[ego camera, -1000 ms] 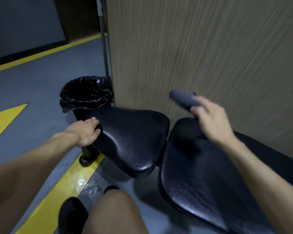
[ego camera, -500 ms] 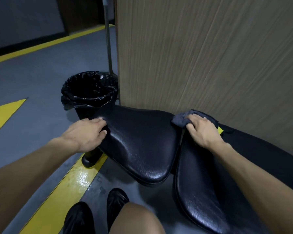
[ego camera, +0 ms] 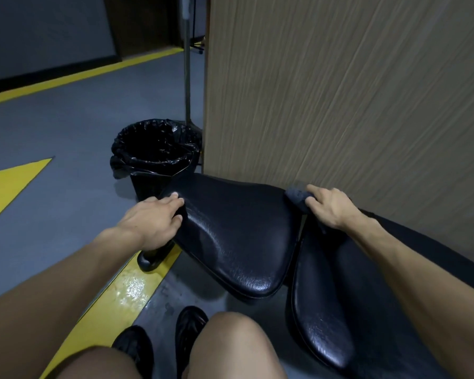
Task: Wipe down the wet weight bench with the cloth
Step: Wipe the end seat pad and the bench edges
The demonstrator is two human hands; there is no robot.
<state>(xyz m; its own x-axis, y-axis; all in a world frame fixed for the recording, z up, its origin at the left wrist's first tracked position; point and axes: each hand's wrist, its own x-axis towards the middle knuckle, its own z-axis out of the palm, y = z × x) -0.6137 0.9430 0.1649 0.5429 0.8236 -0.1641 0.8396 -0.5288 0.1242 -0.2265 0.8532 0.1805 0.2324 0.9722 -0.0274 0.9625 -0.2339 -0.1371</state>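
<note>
right hand (ego camera: pixel 330 207) brought cloth (ego camera: pixel 296 194) down onto bench (ego camera: pixel 230 236)

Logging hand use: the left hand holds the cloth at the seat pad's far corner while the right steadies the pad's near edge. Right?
Hands swapped. In the head view the right hand holds the cloth at the seat pad's far corner; the left hand steadies the other edge.
</note>
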